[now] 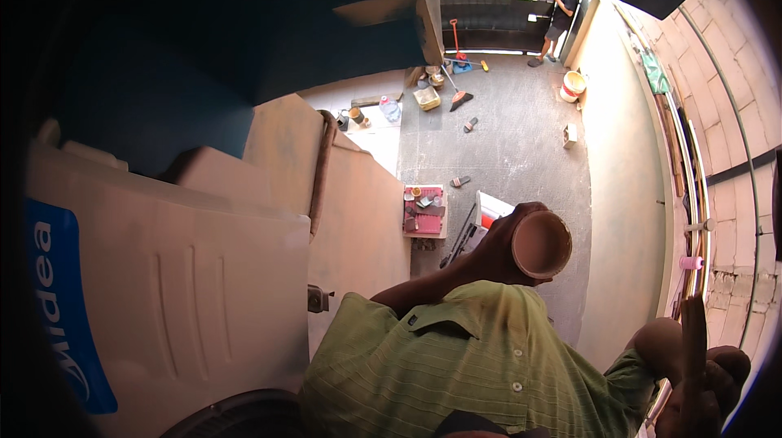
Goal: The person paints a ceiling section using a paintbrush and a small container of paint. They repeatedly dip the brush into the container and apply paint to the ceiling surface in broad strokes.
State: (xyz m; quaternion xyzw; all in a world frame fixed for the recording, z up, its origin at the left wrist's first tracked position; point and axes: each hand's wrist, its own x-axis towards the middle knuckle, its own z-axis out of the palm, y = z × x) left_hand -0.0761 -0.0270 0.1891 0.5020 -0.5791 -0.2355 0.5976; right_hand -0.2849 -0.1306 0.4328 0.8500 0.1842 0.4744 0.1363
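My left hand (521,222) is wrapped round a small round tub (542,246) in front of my green shirt. Its mouth faces up and shows a smooth brown surface inside, like paint. At the lower right my right hand (717,377) is raised beside my shoulder, with its fingers curled closed. A dark, flat, stick-like thing (694,332) stands upright from that hand; shadow hides what kind of thing it is.
A large white air-conditioner casing (195,275) fills the near left. Dark blue panelling (163,55) hangs overhead. Below stand a pink-topped stand (425,222), a broom (460,101), sandals (461,182) and a white bucket (573,85). Pipes (692,185) run along the right wall. Another person (562,14) is at the gate.
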